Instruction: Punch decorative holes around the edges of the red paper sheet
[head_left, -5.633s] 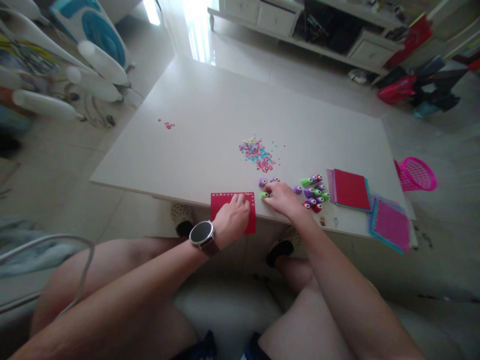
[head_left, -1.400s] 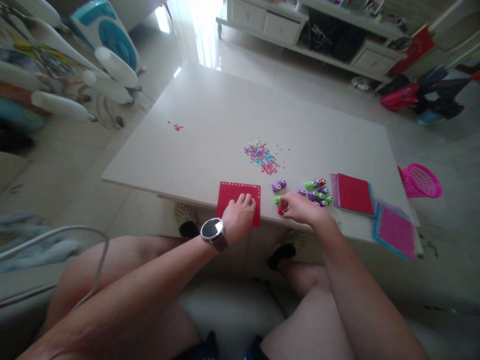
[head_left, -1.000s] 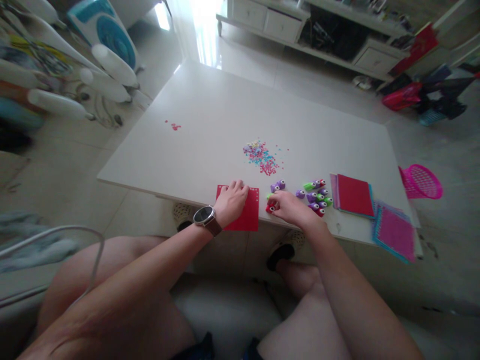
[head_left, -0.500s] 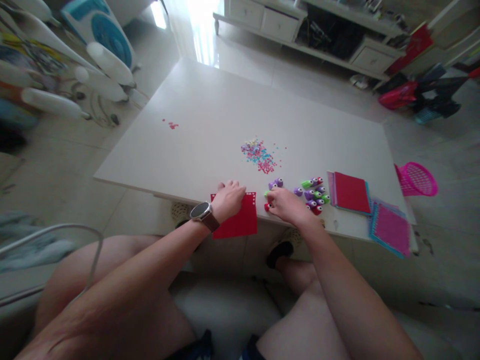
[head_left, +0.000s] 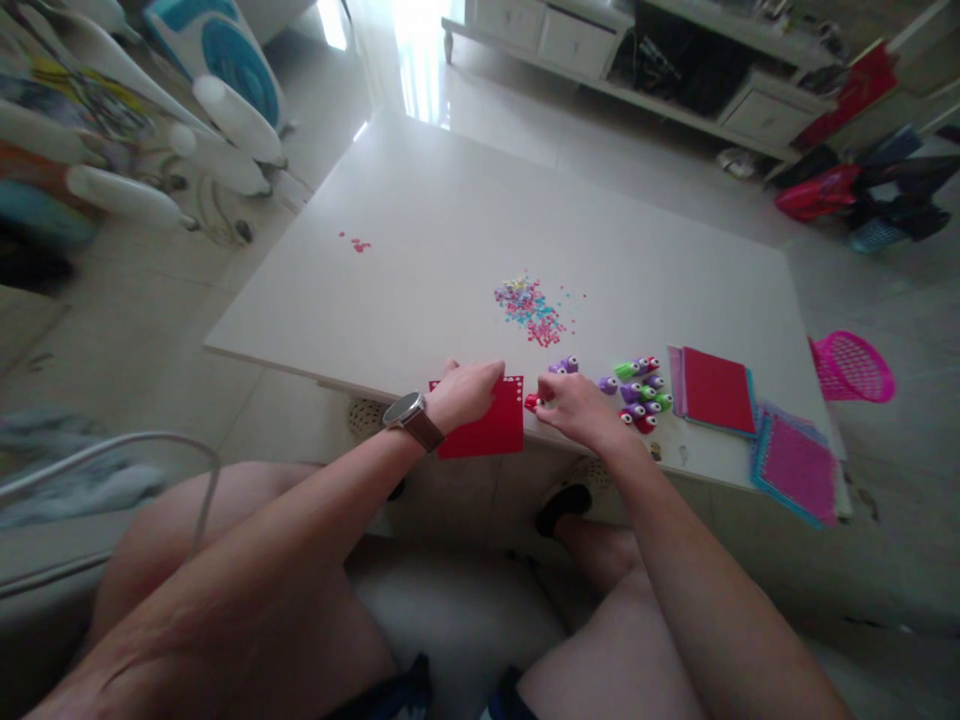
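While the left hand (head_left: 466, 395) lay over the upper part of a red sheet (head_left: 484, 436) at the center of the frame, its thumb pointed up and right; its other fingers were partly hidden, and whether they pinched the sheet I could not tell. White holes showed along the sheet's top edge and upper right corner. Just right of it, the right hand (head_left: 574, 405) had its fingers drawn close together at a small red figure with an eye (head_left: 531, 402); how firmly they gripped it could not be made out. Purple figures (head_left: 562, 366) sat just above that hand, and a green, purple and red cluster (head_left: 642, 393) stood right of center. Colored confetti (head_left: 531, 312) lay above the hands on the white table (head_left: 442, 220). Toward the right edge were a red-topped stack (head_left: 718, 388), pink and blue sheets (head_left: 799, 468) and a pink basket (head_left: 855, 367).
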